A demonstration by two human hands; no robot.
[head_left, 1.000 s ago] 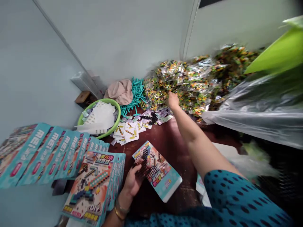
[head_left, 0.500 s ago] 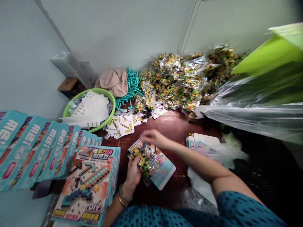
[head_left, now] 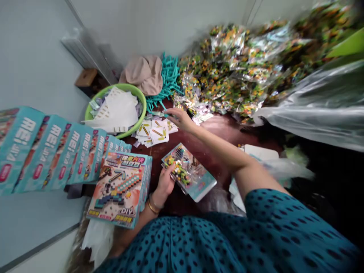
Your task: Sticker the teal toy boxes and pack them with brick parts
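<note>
My left hand [head_left: 165, 181] is closed on a clear bag of small building pieces [head_left: 179, 171], mostly yellow, green and black. Under that bag lies a teal picture box [head_left: 203, 186], tilted on the brown table. A small black studded plate [head_left: 179, 152] sits at the box's upper end. My right hand [head_left: 179, 118] is stretched out over the printed cards, its fingertips closed around the end of a small teal stick [head_left: 167, 115]; motion blur softens this spot. Beyond it is the heap of teal sticks [head_left: 167, 81]. Several instruction cards [head_left: 159, 132] lie just below that hand.
A green basin [head_left: 143, 110] holds papers and small packets. Teal boxes stand in a row [head_left: 57, 148] at left, beside a stack of picture boxes [head_left: 119, 189]. Bagged pieces [head_left: 236, 72] are piled at the back. Clear plastic [head_left: 321, 110] hangs at right.
My right hand has moved from above the box away to the cards and teal sticks. My left hand still holds the bag on the box. The camera view has shifted.
</note>
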